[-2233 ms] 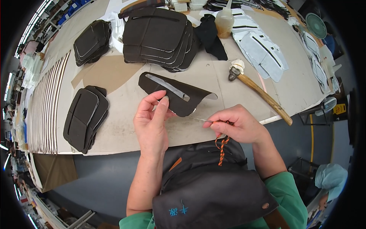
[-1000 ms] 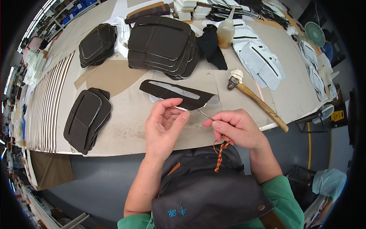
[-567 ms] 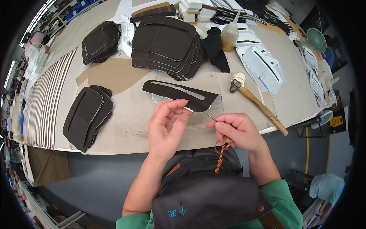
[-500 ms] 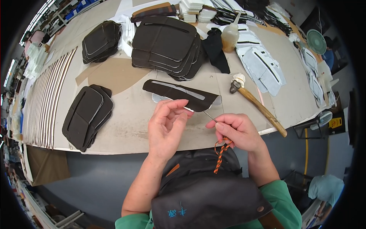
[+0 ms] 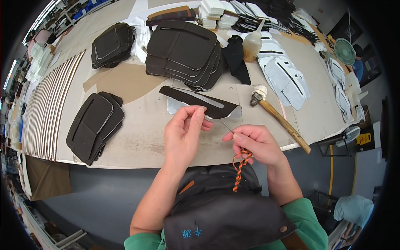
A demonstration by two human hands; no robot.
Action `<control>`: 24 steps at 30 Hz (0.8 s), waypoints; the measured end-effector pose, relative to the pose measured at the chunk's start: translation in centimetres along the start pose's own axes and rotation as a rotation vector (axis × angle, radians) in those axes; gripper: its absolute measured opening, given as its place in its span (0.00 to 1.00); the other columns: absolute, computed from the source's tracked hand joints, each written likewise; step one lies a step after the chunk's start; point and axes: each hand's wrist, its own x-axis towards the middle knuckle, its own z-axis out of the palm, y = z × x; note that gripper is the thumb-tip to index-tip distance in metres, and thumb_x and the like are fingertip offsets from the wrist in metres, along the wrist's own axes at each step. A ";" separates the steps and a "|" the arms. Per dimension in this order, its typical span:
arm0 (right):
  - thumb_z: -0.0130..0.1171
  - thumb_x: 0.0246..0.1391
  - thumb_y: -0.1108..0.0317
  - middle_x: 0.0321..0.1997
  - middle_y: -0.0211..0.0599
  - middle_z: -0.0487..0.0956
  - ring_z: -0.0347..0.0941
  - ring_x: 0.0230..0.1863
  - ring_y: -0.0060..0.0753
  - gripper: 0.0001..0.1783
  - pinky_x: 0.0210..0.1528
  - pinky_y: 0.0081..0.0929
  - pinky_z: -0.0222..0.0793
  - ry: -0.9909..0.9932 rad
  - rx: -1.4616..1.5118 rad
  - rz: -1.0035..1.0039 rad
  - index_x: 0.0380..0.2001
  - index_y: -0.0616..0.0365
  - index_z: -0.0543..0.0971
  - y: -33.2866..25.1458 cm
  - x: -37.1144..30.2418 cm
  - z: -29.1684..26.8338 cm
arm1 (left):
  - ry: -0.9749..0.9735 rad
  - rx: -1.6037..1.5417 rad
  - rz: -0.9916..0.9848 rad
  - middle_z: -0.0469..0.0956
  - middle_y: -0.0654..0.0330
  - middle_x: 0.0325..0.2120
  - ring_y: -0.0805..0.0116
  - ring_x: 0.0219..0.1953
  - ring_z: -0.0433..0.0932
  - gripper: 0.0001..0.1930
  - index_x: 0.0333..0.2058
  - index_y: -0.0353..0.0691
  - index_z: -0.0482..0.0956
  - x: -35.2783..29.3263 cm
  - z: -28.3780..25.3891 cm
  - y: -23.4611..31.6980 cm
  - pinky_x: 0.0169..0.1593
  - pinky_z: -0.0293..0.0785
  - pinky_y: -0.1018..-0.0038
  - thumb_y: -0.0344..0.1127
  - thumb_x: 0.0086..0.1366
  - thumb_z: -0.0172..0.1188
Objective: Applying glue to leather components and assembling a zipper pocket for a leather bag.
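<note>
A dark brown panel (image 5: 181, 94), folded over with pale grey lining showing, lies on the table in front of me. My left hand (image 5: 183, 131) pinches its near edge between thumb and fingers. In my right hand (image 5: 256, 143) is a thin metal pick (image 5: 227, 126), its tip at the panel's near edge beside my left fingertips. From that hand hangs an orange-and-black braided cord (image 5: 238, 177). A hammer (image 5: 281, 118) with a wooden handle and white wrapping at its head rests to the right.
Stacked dark panels lie in a large pile (image 5: 183, 46) behind, a smaller pile (image 5: 112, 46) and a near-left pile (image 5: 93, 127). A squeeze bottle (image 5: 252, 46) stands beside black cloth (image 5: 236, 60). Pale grey panels (image 5: 285, 79) lie right; metal strips (image 5: 54, 108) left.
My left thumb has come up to close against the fingers at the panel's edge. The panel has folded over a little more. The right hand still holds the pick there.
</note>
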 end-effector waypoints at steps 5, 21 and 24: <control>0.50 0.70 0.62 0.22 0.23 0.76 0.65 0.17 0.08 0.16 0.17 0.10 0.58 0.014 -0.074 0.077 0.46 0.63 0.81 0.7 0.4 0.5 | 0.099 -0.105 -0.135 0.78 0.58 0.31 0.71 0.31 0.80 0.09 0.40 0.33 0.73 0.4 0.5 -1.6 0.34 0.75 0.75 0.34 0.71 0.60; 0.53 0.68 0.65 0.22 0.25 0.76 0.66 0.19 0.09 0.14 0.21 0.12 0.61 0.088 -0.209 -0.130 0.45 0.63 0.82 2.4 0.6 0.4 | 0.115 -0.255 -0.083 0.75 0.59 0.29 0.71 0.30 0.80 0.17 0.49 0.33 0.68 -0.6 0.3 -2.3 0.35 0.78 0.77 0.24 0.65 0.63; 0.54 0.67 0.66 0.23 0.26 0.77 0.68 0.22 0.11 0.13 0.23 0.14 0.64 0.118 -0.273 -0.170 0.44 0.64 0.82 2.4 0.7 0.4 | 0.063 -0.214 -0.099 0.77 0.59 0.31 0.72 0.33 0.81 0.13 0.48 0.31 0.72 -0.9 0.2 -2.1 0.38 0.80 0.76 0.23 0.67 0.61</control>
